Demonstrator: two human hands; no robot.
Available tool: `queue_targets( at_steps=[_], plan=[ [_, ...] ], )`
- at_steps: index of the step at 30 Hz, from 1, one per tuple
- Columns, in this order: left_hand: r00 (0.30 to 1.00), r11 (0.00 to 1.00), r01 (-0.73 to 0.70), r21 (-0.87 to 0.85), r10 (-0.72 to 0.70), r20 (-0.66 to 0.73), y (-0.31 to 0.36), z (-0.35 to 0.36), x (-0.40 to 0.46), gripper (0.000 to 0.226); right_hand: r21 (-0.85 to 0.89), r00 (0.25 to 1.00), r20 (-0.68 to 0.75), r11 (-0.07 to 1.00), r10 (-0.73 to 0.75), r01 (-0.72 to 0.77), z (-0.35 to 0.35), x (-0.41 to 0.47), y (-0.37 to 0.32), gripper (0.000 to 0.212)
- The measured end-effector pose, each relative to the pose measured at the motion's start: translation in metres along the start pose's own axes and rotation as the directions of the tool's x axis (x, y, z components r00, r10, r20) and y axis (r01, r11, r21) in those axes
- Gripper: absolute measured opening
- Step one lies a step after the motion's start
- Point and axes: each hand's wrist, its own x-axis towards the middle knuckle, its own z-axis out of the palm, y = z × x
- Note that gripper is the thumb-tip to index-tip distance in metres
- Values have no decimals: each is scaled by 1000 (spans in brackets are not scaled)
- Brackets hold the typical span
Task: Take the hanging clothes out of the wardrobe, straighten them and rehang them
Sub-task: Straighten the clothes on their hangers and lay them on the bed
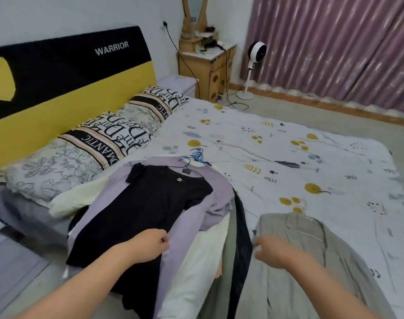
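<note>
A pile of clothes on hangers lies on the bed's near left side. A black short-sleeved top (148, 203) is uppermost, over a lilac garment (219, 192) and a cream one (81, 196). Several blue and black hanger hooks (197, 156) stick out at the pile's far end. A grey-beige jacket (311, 261) on a metal hanger (311, 226) lies apart, to the right. My left hand (153, 244) has curled fingers at the black top's right edge, over the lilac cloth. My right hand (269, 250) hovers with bent fingers at the jacket's left edge.
The bed (288, 146) has a patterned white sheet, with two pillows (99, 139) against a yellow and black headboard (58, 77). A wooden dresser (207, 63), a white standing fan (254, 63) and pink curtains (346, 47) stand beyond. Grey floor (12, 261) lies to the left.
</note>
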Motion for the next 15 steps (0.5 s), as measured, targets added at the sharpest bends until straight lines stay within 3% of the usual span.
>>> queue_targets(
  at_steps=[8,15],
  plan=[
    [995,998,66,-19,-67,-67,-125,-56,24,30,84,990,-132,995,-40,51,-3,75,-133,34],
    [993,999,47,-20,-49,-111,-154,-80,76,40,183,959,-281,983,45,7,-9,139,-185,32]
  ],
)
